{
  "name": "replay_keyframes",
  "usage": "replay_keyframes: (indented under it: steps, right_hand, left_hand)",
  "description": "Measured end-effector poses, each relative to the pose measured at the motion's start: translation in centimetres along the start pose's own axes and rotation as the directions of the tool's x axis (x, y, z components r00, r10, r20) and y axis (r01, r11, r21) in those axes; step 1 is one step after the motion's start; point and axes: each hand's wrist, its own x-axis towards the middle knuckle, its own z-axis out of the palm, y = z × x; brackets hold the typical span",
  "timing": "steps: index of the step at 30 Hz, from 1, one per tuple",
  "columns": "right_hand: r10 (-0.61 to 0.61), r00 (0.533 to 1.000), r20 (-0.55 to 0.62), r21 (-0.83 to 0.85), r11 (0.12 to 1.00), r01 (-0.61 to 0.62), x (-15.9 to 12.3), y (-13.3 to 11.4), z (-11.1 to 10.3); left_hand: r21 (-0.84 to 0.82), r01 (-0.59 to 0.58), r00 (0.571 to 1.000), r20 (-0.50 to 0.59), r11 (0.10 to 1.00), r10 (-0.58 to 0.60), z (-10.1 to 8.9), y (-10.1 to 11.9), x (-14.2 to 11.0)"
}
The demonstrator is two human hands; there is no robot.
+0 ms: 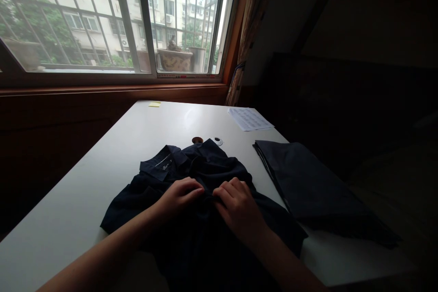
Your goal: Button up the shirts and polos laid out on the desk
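A dark navy collared shirt (205, 246) lies spread on the white table in front of me, its collar (160, 166) with a small label toward the far left. My left hand (185, 191) rests on the upper front of the shirt, with thumb and fingers pinching the cloth. Close beside it, my right hand (234, 198) has its fingers curled on the same cloth, gripping a fold. A narrow gap separates the two hands. The shirt's lower end runs out of view beneath my forearms.
Folded dark fabric (308, 178) hangs partly over the right edge of the white table (89, 178). Farther back are printed sheets (250, 119), a yellow sticky note (154, 104), a round brown hole (197, 140) and a small white round item (217, 141). A barred window stands behind.
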Motion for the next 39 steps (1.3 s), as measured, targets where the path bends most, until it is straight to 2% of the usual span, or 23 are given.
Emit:
replay_keyframes:
  steps: [7,12,17,21,26,31,34,39]
  right_hand:
    - [-0.088,0.982,-0.168,0.059,0.993,0.099,-1.2,0.9,1.7]
    - [-0.202,0.927,-0.315,0.076,0.969,0.237,-1.5,1.7,2.5]
    - [-0.244,0.893,-0.377,0.108,0.946,0.304,-1.7,1.9,2.7]
    - [-0.231,0.887,-0.4,0.147,0.939,0.31,-1.8,2.0,2.9]
    - [-0.171,0.908,-0.382,0.218,0.938,0.269,-2.0,2.2,3.5]
    - [-0.09,0.928,-0.362,0.291,0.935,0.204,-1.9,2.3,3.9]
    - [-0.078,0.927,-0.366,0.299,0.934,0.196,-1.8,2.3,3.9]
    - [-0.077,0.931,-0.356,0.284,0.941,0.186,-1.8,2.3,4.0]
  left_hand:
    - [-0.038,0.09,0.996,0.002,0.995,-0.09,-0.1,0.2,-0.1]
    - [-0.075,0.203,0.979,0.049,0.976,-0.2,-0.4,0.5,0.1]
    - [-0.087,0.234,0.971,0.075,0.968,-0.228,-0.4,0.5,0.2]
    - [-0.069,0.256,0.966,0.053,0.964,-0.253,-0.1,0.2,0.2]
    - [0.03,0.17,0.985,-0.003,0.985,-0.17,0.7,-0.1,0.2]
    - [-0.001,-0.019,0.995,-0.097,1.0,0.019,0.9,0.3,-0.3]
    - [0.029,-0.14,0.987,-0.076,0.99,0.141,0.7,0.7,-0.7]
    - [0.112,-0.225,0.969,-0.077,0.968,0.234,0.8,1.0,-1.0]
